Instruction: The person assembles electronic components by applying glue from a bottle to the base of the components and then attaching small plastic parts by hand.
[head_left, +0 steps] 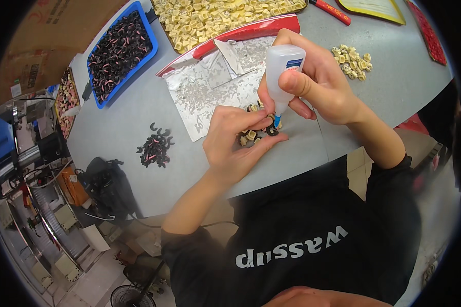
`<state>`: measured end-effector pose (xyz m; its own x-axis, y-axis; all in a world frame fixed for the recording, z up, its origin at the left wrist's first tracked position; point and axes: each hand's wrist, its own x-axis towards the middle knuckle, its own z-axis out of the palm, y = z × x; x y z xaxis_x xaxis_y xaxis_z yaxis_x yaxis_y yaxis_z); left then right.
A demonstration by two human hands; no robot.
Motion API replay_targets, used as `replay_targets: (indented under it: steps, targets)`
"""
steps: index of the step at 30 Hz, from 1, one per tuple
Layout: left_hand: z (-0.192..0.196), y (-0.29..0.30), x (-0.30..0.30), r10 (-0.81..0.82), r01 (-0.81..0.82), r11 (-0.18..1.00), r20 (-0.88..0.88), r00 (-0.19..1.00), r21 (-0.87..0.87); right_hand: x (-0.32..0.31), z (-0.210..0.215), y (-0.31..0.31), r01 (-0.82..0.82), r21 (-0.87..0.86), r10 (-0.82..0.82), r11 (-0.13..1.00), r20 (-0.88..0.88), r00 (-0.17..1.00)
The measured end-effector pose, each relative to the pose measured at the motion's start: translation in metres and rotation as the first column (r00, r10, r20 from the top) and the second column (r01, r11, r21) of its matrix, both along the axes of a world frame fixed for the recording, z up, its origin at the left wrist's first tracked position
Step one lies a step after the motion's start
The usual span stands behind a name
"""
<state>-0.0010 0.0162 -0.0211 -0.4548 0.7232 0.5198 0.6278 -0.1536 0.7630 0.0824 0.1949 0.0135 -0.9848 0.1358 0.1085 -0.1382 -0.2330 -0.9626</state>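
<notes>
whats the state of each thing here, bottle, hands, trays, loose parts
glue bottle: tipped nozzle-down, held by right hand
left hand: pinching small parts
blue tray: full of black pieces
black pile: loose on table
cream pile: loose, untouched
foil sheet: crumpled, flat

The right hand [322, 87] grips a small squeeze bottle of translucent white plastic [281, 69], smooth and slightly glossy, ending in a blue plastic nozzle [277, 122]. The left hand [235, 143] pinches small cream-coloured blocks with a dull, matt look [251, 135] and a glossy black C-shaped ring [272, 131]. Beneath lies a crinkled sheet of silvery foil [210, 87], shiny and creased. The grey tabletop [138, 117] looks smooth and matt. To the left sits a loose heap of black rings [155, 148]; farther off, a glossy blue plastic tray [119, 51] and a glossy red plastic tray rim [251, 31]. The person's black sleeve [394, 204] is soft matt cloth.
</notes>
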Motion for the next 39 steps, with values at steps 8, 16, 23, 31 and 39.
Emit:
replay_targets:
  steps: [8,16,23,31,39]
  targets:
    - [-0.0006,0.0001,-0.0012,-0.007,0.007,1.0,-0.03,1.0,0.011,0.0007,-0.0001,0.002,0.002,0.001,-0.002,1.0,0.019,1.0]
    - [0.0,-0.0006,-0.0019,-0.011,0.011,1.0,-0.035,0.999,0.014,0.0002,-0.0017,0.0019,0.016,0.016,-0.016,1.0,0.006,1.0]
    - [0.0012,0.0008,-0.0015,-0.016,0.016,1.0,-0.031,0.999,0.013,0.0005,-0.0022,0.0017,0.012,0.017,-0.012,1.0,-0.009,1.0]
    - [0.0025,0.0007,-0.0007,-0.026,0.026,1.0,-0.003,1.0,0.006,-0.0003,-0.0018,0.0,0.007,0.022,-0.007,1.0,-0.019,1.0]
    - [-0.0009,-0.0009,0.002,-0.035,0.035,0.999,0.04,0.999,0.006,0.0009,-0.0027,-0.0019,0.077,-0.067,-0.082,0.995,-0.069,0.994]
